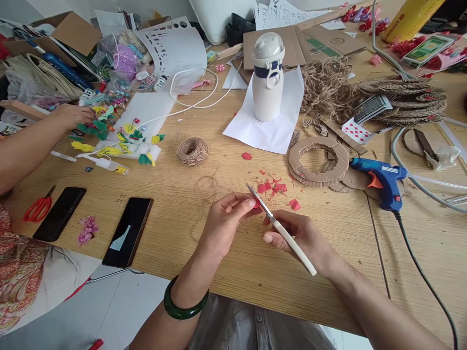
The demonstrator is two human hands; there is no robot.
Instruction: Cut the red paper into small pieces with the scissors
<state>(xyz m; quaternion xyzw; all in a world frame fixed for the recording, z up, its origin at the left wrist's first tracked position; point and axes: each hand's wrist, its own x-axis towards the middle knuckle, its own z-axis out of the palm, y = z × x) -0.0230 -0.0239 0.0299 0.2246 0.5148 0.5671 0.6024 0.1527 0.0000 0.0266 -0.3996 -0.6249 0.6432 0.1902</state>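
My left hand (223, 223), with a dark green bangle on its wrist, pinches a small red paper piece (257, 204) between thumb and fingers. In my right hand (304, 238) is a pair of scissors (294, 246) with a white handle, its metal blades pointing up and left beside the red piece. Whether the blades touch the paper I cannot tell. Just beyond both hands lie red scraps (279, 187) and thin trimmings. A round red piece (246, 156) rests farther off, and loose twine curls on the table left of my left hand.
A blue glue gun (386, 180) lies at right near cardboard rings (319, 160). A white bottle (268, 92) stands on paper behind the scraps. Left are a twine ball (192, 151), two phones (127, 232) and red-handled scissors (38, 209). Another person's hand (75, 116) reaches among yellow and green flowers.
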